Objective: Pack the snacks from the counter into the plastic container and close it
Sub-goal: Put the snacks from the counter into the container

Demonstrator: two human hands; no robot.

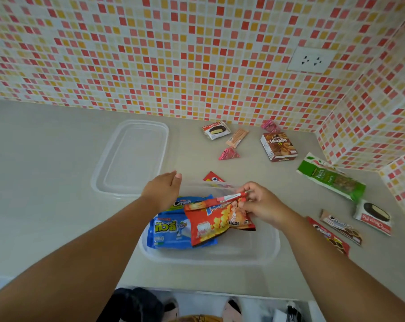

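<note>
A clear plastic container [255, 252] sits on the counter right below me. Inside lie a blue wafer pack [169, 231] and a blue cream-biscuit pack [185, 202]. My right hand [264, 204] pinches the top seam of a red-orange chips bag [210, 223] that rests over the blue packs in the container. My left hand [165, 189] hovers over the container's far left corner, fingers apart and holding nothing. The clear lid [108, 173] lies flat on the counter to the far left. A small red packet [212, 177] peeks out behind the container.
Loose snacks lie to the right: a brown box [278, 147], a green nut bag [331, 178], two choco-pie packs [216, 130] [373, 216], a tan bar [236, 138], pink triangle packs [229, 154] [270, 126], cookie packs [342, 227] [329, 238]. Tiled walls close the back and right corner; a socket [311, 60].
</note>
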